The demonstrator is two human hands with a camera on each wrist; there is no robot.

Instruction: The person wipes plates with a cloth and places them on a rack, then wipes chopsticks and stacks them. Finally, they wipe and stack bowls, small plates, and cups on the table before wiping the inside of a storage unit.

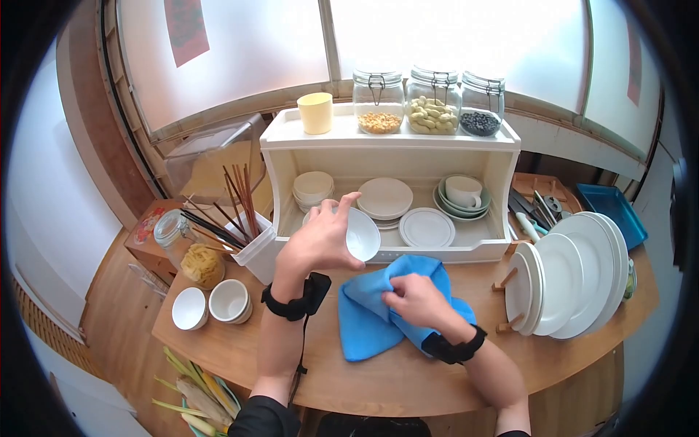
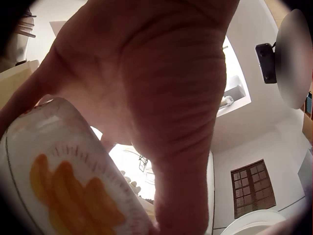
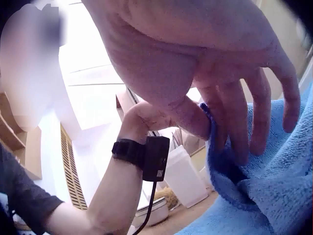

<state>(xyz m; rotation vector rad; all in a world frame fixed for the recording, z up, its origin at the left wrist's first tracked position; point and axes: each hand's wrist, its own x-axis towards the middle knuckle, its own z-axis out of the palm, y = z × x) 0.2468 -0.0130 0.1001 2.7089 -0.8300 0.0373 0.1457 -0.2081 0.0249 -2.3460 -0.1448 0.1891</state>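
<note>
My left hand point(image 1: 319, 237) grips a small white bowl point(image 1: 362, 237) by its rim, thumb on the near side and fingers over the far side. The bowl is tipped so its inside faces right. Orange and yellow painted shapes show on the outside of the bowl point(image 2: 73, 186) in the left wrist view. My right hand point(image 1: 421, 300) pinches a fold of a blue cloth point(image 1: 370, 333) between thumb and fingers. Part of the cloth is lifted, and the rest lies crumpled on the wooden table point(image 1: 320, 371). Bowl and cloth are close together in front of the white shelf.
The white shelf point(image 1: 393, 156) holds plates point(image 1: 428, 227), stacked bowls point(image 1: 313, 186) and a cup point(image 1: 464, 191); glass jars point(image 1: 435, 109) stand on top. Two bowls point(image 1: 230, 301) and a chopstick holder point(image 1: 261, 251) stand left. Large plates point(image 1: 582, 277) stand upright in a rack at right.
</note>
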